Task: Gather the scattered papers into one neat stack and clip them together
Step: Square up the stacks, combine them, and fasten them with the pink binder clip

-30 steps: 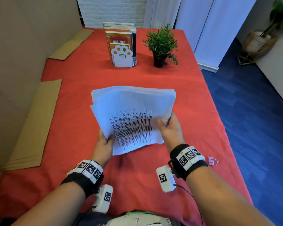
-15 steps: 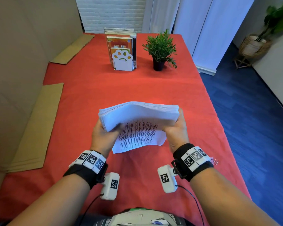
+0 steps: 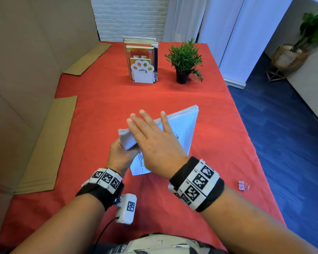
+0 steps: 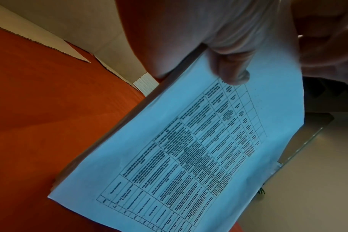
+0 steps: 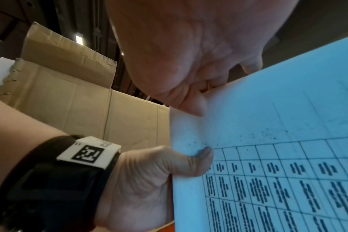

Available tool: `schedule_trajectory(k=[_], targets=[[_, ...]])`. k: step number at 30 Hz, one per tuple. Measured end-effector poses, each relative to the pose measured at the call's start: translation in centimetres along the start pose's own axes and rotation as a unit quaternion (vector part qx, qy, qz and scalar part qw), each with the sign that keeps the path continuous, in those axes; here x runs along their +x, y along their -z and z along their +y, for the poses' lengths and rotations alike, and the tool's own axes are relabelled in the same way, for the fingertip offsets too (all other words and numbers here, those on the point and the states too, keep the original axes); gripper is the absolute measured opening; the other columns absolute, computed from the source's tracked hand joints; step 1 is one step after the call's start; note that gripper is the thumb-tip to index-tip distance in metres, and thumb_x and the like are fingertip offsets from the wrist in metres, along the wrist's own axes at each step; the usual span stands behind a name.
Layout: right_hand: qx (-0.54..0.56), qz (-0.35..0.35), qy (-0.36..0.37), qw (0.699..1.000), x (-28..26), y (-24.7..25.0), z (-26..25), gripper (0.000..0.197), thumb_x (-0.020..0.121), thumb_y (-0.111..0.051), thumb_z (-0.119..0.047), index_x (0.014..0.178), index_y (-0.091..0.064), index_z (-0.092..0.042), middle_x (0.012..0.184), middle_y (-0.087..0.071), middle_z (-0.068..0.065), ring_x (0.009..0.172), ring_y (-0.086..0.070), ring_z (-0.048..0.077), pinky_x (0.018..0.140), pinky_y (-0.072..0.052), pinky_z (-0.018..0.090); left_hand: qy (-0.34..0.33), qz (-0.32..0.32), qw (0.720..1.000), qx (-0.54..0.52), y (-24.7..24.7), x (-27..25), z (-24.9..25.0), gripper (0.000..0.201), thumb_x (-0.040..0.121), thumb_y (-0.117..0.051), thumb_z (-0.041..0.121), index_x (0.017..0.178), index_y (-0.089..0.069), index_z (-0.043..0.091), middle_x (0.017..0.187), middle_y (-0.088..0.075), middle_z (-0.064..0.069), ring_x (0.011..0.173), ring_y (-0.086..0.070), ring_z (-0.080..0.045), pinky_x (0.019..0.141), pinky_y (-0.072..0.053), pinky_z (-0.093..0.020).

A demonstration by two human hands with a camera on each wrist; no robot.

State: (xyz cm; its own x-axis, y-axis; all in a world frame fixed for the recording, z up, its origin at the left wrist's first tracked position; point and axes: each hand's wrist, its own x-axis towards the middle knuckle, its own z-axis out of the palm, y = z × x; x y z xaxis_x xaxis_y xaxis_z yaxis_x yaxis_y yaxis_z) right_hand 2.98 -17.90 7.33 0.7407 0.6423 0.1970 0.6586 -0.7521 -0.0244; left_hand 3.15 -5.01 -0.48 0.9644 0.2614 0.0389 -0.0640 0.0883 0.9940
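Your left hand [image 3: 120, 153] grips the stack of papers [image 3: 182, 125] at its left end, thumb [image 4: 231, 69] pinched on the printed table of the front sheet, and the stack stands on edge over the middle of the red table [image 3: 99, 107], tilted, its lower edge down at the cloth. Your right hand [image 3: 152, 138] lies flat across the upper edge, fingers [image 3: 136, 123] straight and spread, holding nothing, palm against the sheets. The right wrist view shows that palm sitting right on the paper edge, with your left thumb [image 5: 197, 158] clamped below it. The pink binder clip [image 3: 242, 185] lies by itself near the right edge of the table, well apart from the stack. Up at the far edge stand the books in their paw-print bookend [image 3: 142, 72], with the small potted plant [image 3: 184, 61] just beside them. Cardboard strips [image 3: 50, 143] run along the left edge.
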Motion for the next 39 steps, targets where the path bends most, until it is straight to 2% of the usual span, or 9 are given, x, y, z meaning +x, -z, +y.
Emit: schedule_trajectory(k=[4,7,12,14,17,23,30,35,39], targets=[[-0.011,0.029,0.009,0.999,-0.1,-0.3,0.2,0.077,0.071,-0.033,-0.011,0.148,-0.025,-0.011,0.154,-0.033,0.005,0.144,-0.028,0.024,0.113,-0.012,0.064,-0.002,0.024,1.0,-0.008,-0.4,0.0,-0.3,0.032,0.075,-0.066,-0.014,0.088,-0.067,0.016,0.075,-0.074,0.013,0.077,-0.065,-0.004,0.07,-0.055,-0.021],[-0.013,0.082,-0.045,0.996,-0.4,-0.4,2.9,0.073,0.068,-0.049,-0.008,0.14,-0.041,-0.016,0.13,-0.057,0.001,0.122,-0.052,0.024,0.109,-0.018,0.067,0.007,0.057,0.998,-0.015,-0.4,0.2,-0.9,0.032,0.078,-0.064,-0.012,0.079,-0.069,0.02,0.069,-0.072,0.017,0.069,-0.063,0.003,0.07,-0.053,-0.016],[0.076,0.181,-0.214,0.957,-2.4,-1.1,10.6,0.026,0.069,-0.057,-0.017,0.093,-0.063,-0.025,0.088,-0.06,-0.007,0.095,-0.056,0.023,0.106,-0.029,0.062,0.008,0.063,0.998,-0.012,-0.2,0.5,-1.2,0.029,0.079,-0.065,-0.01,0.082,-0.066,0.019,0.066,-0.071,0.019,0.064,-0.061,0.005,0.067,-0.052,-0.014],[0.328,0.228,-0.231,0.887,-3.3,-1.7,12.0,0.021,0.067,-0.057,-0.009,0.08,-0.058,-0.025,0.081,-0.056,-0.008,0.083,-0.056,0.015,0.09,-0.045,0.043,0.01,0.066,0.998,-0.013,-0.4,0.5,-1.2,0.027,0.08,-0.065,-0.008,0.084,-0.065,0.018,0.065,-0.071,0.02,0.063,-0.061,0.005,0.066,-0.052,-0.015],[0.615,0.214,-0.252,0.716,-3.5,-3.0,11.1,0.026,0.071,-0.054,0.0,0.085,-0.053,-0.021,0.082,-0.056,-0.003,0.076,-0.054,0.0,0.075,-0.044,0.018,0.007,0.072,0.997,-0.003,-1.0,0.5,-0.9,0.026,0.081,-0.065,-0.005,0.089,-0.066,0.021,0.072,-0.072,0.02,0.071,-0.063,0.004,0.074,-0.053,-0.021],[0.521,0.326,-0.277,0.739,-4.8,-5.4,8.0,0.026,0.083,-0.05,-0.003,0.089,-0.05,-0.029,0.077,-0.064,-0.021,0.073,-0.053,-0.016,0.073,-0.043,0.008,-0.016,0.08,0.997,0.011,-2.1,-0.4,-0.7,0.028,0.084,-0.064,0.001,0.105,-0.063,0.019,0.104,-0.069,-0.003,0.099,-0.063,-0.019,0.097,-0.048,-0.039],[0.516,0.325,-0.293,0.736,-6.6,-6.7,6.7,0.034,0.087,-0.051,0.006,0.117,-0.042,-0.007,0.089,-0.057,-0.015,0.079,-0.057,-0.018,0.075,-0.043,0.005,0.027,0.048,0.998,0.043,-2.2,-1.1,-1.2,0.028,0.082,-0.066,0.0,0.087,-0.067,0.028,0.075,-0.072,0.024,0.075,-0.066,0.006,0.084,-0.053,-0.03],[0.536,0.26,-0.332,0.731,-7.2,-8.8,7.5,0.036,0.083,-0.051,-0.006,0.108,-0.042,-0.03,0.089,-0.064,-0.015,0.086,-0.061,0.0,0.083,-0.05,0.029,0.087,0.036,0.992,0.087,-1.4,-1.2,-2.8,0.032,0.079,-0.066,-0.009,0.076,-0.066,0.024,0.064,-0.07,0.024,0.063,-0.063,0.009,0.076,-0.048,-0.028],[0.474,0.197,-0.345,0.786,-8.3,-9.5,8.0,0.03,0.088,-0.054,0.0,0.103,-0.047,-0.024,0.087,-0.061,-0.015,0.077,-0.058,-0.001,0.07,-0.044,0.016,0.092,0.019,0.986,0.137,-1.6,-1.7,-3.4,0.031,0.083,-0.061,-0.005,0.076,-0.065,0.025,0.067,-0.069,0.02,0.072,-0.06,0.0,0.069,-0.048,-0.017]])
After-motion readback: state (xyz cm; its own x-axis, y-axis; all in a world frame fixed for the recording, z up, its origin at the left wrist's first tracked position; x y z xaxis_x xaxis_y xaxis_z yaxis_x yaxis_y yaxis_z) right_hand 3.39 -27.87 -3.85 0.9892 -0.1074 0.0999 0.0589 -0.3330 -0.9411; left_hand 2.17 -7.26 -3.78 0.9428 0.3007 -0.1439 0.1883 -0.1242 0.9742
